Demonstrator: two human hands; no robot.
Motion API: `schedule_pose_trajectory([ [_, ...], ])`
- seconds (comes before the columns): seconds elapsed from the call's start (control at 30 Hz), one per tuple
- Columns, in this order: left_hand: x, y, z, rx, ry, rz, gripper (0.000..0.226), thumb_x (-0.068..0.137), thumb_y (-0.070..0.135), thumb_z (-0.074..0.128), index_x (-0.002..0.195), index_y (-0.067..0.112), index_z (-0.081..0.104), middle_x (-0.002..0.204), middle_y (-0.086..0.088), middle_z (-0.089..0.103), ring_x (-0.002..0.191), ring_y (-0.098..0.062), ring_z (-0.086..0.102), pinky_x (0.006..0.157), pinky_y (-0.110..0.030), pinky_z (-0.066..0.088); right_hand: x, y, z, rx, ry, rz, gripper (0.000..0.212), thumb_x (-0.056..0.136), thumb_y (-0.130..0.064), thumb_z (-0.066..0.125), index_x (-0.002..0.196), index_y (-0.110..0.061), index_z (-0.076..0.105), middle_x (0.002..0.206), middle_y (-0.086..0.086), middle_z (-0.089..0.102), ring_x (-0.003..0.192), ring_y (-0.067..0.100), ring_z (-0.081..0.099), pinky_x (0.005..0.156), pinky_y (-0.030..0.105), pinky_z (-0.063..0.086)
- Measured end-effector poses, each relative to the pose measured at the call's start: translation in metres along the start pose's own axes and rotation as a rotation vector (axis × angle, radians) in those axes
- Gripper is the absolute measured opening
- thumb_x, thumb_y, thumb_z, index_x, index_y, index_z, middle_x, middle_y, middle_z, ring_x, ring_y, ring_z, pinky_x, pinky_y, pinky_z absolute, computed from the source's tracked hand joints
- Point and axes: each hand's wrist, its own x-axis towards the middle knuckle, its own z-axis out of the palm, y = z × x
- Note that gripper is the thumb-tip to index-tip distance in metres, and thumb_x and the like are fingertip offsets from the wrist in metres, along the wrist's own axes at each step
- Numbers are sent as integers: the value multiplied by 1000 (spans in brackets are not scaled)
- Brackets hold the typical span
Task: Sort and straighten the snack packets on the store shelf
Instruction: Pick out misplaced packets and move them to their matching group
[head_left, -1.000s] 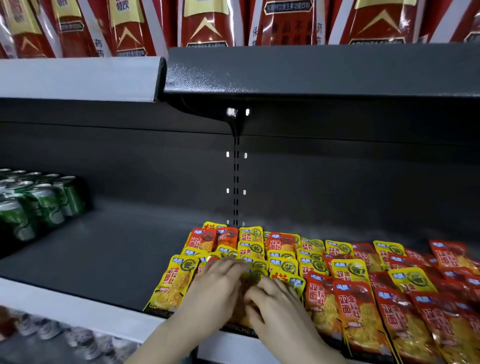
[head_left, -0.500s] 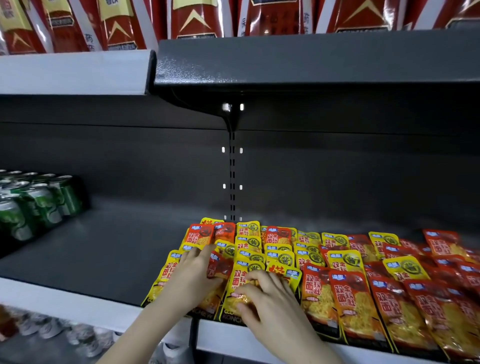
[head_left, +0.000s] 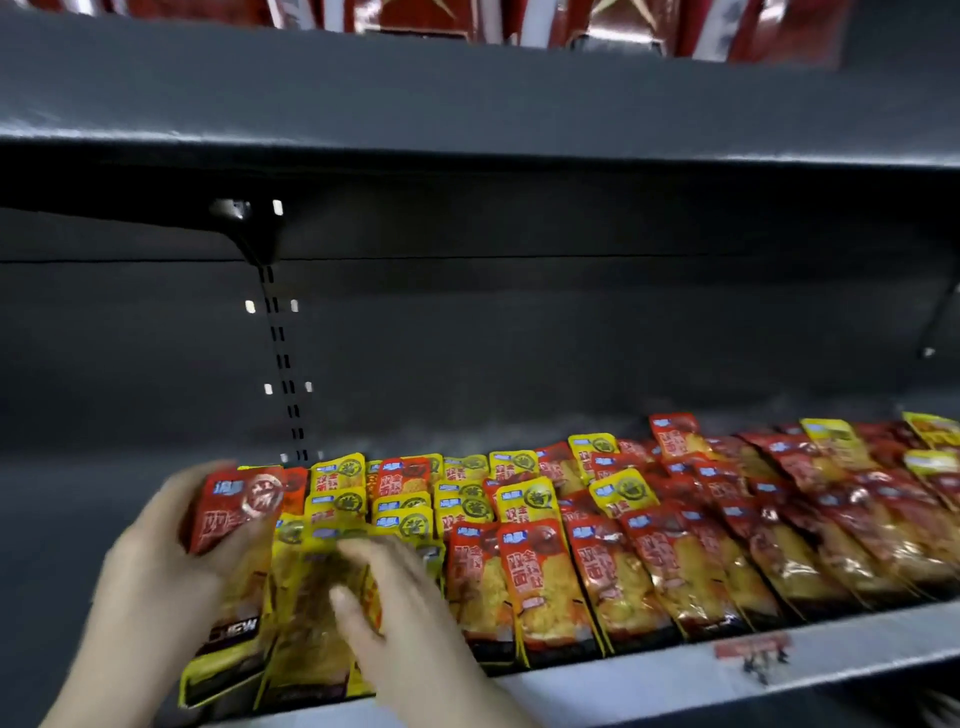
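The red packet (head_left: 236, 506) gripped by the left hand (head_left: 156, 566) carries a small blue logo patch, a round white-ringed seal and large white characters. The front packets (head_left: 306, 597) beside it are yellow-edged, with golden-brown contents and a black base band lettered in white. The red rows (head_left: 530, 577) to the right turn golden-yellow lower down. Behind them lie yellow packets (head_left: 524, 499) with dark green round seals. The shelf (head_left: 78, 519) is dark grey, its front lip (head_left: 649, 680) pale grey with a red tag (head_left: 753, 647). The packs (head_left: 597, 26) above are red with white stripes.
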Motion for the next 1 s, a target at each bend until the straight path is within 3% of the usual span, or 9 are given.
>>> schedule_pose_trajectory([
  [0.07, -7, 14, 14, -50, -48, 36, 50, 75, 10, 75, 89, 53, 56, 86, 9, 67, 74, -15, 66, 53, -27, 56, -5, 4, -12, 126, 128, 54, 42, 95, -39, 48, 135, -33, 36, 133, -16, 43, 123, -9, 36, 104, 10, 26],
  [0.13, -15, 27, 31, -99, -88, 83, 47, 73, 8, 76, 92, 46, 58, 86, 13, 68, 75, 0, 64, 63, -16, 53, -11, 12, -24, 176, 194, 69, 46, 93, -38, 52, 136, -33, 37, 130, -19, 46, 119, -14, 38, 101, 4, 26],
  [0.23, -27, 44, 64, -163, -197, 90, 37, 72, 2, 75, 94, 28, 61, 78, 8, 68, 70, 10, 60, 60, -1, 43, -18, 26, -43, 209, 230, 83, 45, 87, -45, 55, 130, -37, 42, 120, -17, 55, 114, -5, 48, 102, 18, 37],
  [0.4, -41, 63, 128, -298, -350, 69, 32, 70, 7, 81, 87, 27, 63, 85, 12, 69, 70, -5, 64, 65, -18, 49, -28, 54, -93, 284, 274, 139, 36, 75, -47, 56, 104, -25, 53, 97, -1, 69, 92, 16, 64, 86, 42, 52],
  [0.53, -49, 94, 176, -322, -488, 121, 9, 88, 13, 59, 88, 22, 62, 79, 17, 68, 70, 8, 58, 65, -6, 42, -40, 86, -153, 292, 357, 168, 16, 83, -20, 66, 97, -21, 58, 94, -2, 70, 88, 11, 66, 84, 36, 54],
  [0.63, -42, 101, 221, -343, -492, -36, 23, 98, 22, 42, 88, 17, 63, 84, 5, 67, 85, -3, 63, 77, -18, 50, -43, 114, -202, 285, 426, 231, 19, 87, -14, 66, 103, -18, 59, 99, -3, 70, 96, 11, 66, 77, 21, 55],
  [0.73, -28, 93, 268, -194, -452, -69, 21, 97, 7, 44, 87, 16, 60, 87, -2, 64, 94, -28, 62, 77, -28, 48, -45, 140, -244, 219, 507, 235, 12, 88, -13, 64, 98, -17, 58, 93, -1, 70, 92, 14, 67, 75, 27, 56],
  [0.87, -24, 84, 306, 128, -491, -49, 36, 89, 10, 57, 124, 9, 51, 115, -13, 64, 110, -29, 58, 87, -29, 46, -42, 158, -273, 231, 587, 220, 12, 90, -10, 61, 95, -20, 55, 91, -3, 69, 86, 3, 66, 71, 19, 51],
  [1.0, -30, 86, 313, 232, -482, -35, 37, 86, 13, 65, 120, 8, 51, 108, -8, 65, 103, -25, 61, 80, -28, 45, -34, 174, -275, 262, 553, 256, 14, 90, -9, 61, 100, -19, 56, 97, -6, 68, 93, 3, 64, 79, 21, 51],
])
